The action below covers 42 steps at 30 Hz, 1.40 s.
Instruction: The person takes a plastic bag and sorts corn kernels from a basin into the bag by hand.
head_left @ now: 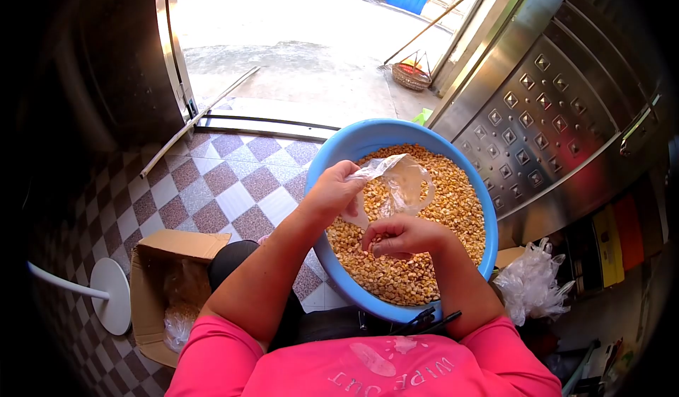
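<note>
A large round blue basin (pixel 330 158) holds a broad layer of yellow corn kernels (pixel 456 206). Over its left part, my left hand (pixel 335 190) pinches the edge of a clear plastic bag (pixel 404 185), whose mouth faces up and to the right. Just below the bag, my right hand (pixel 399 236) is curled above the corn, with a few kernels visible at its fingers.
An open cardboard box (pixel 150 284) with plastic bags stands at the lower left, beside a white round base (pixel 111 296). White plastic bags (pixel 534 282) lie right of the basin. A white pole (pixel 198 119) crosses the doorway's left side; a wicker basket (pixel 411 76) sits outside.
</note>
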Available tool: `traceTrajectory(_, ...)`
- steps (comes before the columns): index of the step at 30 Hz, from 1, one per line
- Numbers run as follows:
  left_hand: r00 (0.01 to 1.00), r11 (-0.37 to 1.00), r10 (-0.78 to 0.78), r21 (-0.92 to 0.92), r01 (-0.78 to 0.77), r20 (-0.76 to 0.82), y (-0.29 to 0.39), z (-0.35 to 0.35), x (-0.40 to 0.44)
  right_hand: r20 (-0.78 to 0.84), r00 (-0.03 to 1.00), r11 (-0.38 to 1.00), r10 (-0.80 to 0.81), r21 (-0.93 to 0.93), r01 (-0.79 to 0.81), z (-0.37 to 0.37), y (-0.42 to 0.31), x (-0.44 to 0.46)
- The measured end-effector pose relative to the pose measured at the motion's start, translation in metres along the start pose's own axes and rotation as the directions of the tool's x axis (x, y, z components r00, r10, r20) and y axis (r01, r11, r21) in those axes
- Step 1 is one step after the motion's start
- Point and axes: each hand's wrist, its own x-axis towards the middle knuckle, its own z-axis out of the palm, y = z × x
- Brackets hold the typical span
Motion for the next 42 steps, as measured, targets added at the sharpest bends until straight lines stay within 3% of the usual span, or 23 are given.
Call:
traceTrajectory(2,1.000,1.000,-0.002,-0.014,0.002,0.005,0.000,0.000,0.000,-0.066,0.995,0.994,-0.082,0.069,0.086,-0.003,0.002,-0.005)
traceTrajectory(4,1.000,1.000,0.003,-0.016,-0.003,0.006,-0.001,0.000,0.000,-0.294,0.951,0.924,-0.100,0.326,0.198,-0.008,0.004,-0.007)
traceTrajectory(6,1.000,1.000,0.009,-0.018,-0.008,0.007,-0.001,0.000,0.000,-0.344,0.928,0.861,-0.143,0.419,0.288,-0.018,0.014,0.000)
traceTrajectory(8,1.000,1.000,0.002,-0.014,-0.002,0.007,0.000,0.000,0.000,-0.544,0.829,0.688,-0.132,0.551,0.472,-0.021,0.017,0.007)
traceTrajectory(12,1.000,1.000,0.001,-0.015,-0.001,0.007,0.000,0.000,0.000,-0.549,0.810,0.556,-0.206,0.615,0.559,-0.028,0.027,0.012)
traceTrajectory(16,1.000,1.000,0.002,-0.017,-0.002,0.016,-0.001,0.000,0.001,-0.537,0.802,0.532,-0.263,0.613,0.584,-0.027,0.029,0.015)
traceTrajectory(19,1.000,1.000,0.004,-0.011,-0.004,0.015,-0.002,-0.001,0.001,-0.586,0.739,0.513,-0.332,0.546,0.663,-0.026,0.028,0.018)
traceTrajectory(24,1.000,1.000,-0.004,0.004,0.004,0.012,0.001,0.001,0.000,-0.694,0.636,0.650,-0.337,0.318,0.690,-0.020,0.019,0.016)
traceTrajectory(28,1.000,1.000,0.015,-0.024,-0.015,0.012,0.002,0.001,-0.001,-0.674,0.608,0.712,-0.420,0.171,0.681,-0.027,0.025,0.019)
traceTrajectory(30,1.000,1.000,0.017,-0.023,-0.017,0.014,0.003,0.002,-0.002,-0.649,0.619,0.832,-0.441,-0.037,0.554,-0.025,0.025,0.017)
traceTrajectory(31,1.000,1.000,0.016,-0.023,-0.015,0.012,0.003,0.001,-0.001,-0.650,0.619,0.831,-0.441,-0.037,0.554,-0.026,0.027,0.017)
traceTrajectory(33,1.000,1.000,0.014,-0.023,-0.014,0.010,0.001,0.001,0.000,-0.575,0.604,0.827,-0.552,-0.474,0.304,-0.028,0.034,0.019)
traceTrajectory(37,1.000,1.000,0.013,-0.013,-0.013,0.011,-0.001,-0.001,0.001,-0.587,0.615,0.848,-0.527,-0.406,0.340,-0.022,0.028,0.012)
traceTrajectory(39,1.000,1.000,0.006,-0.004,-0.006,0.006,0.000,-0.001,0.000,-0.419,0.857,0.934,-0.299,0.057,0.354,-0.016,0.007,-0.009)
traceTrajectory(42,1.000,1.000,-0.005,0.003,0.005,0.006,0.003,0.000,-0.002,-0.128,0.976,0.984,-0.176,0.017,0.179,-0.001,-0.004,-0.014)
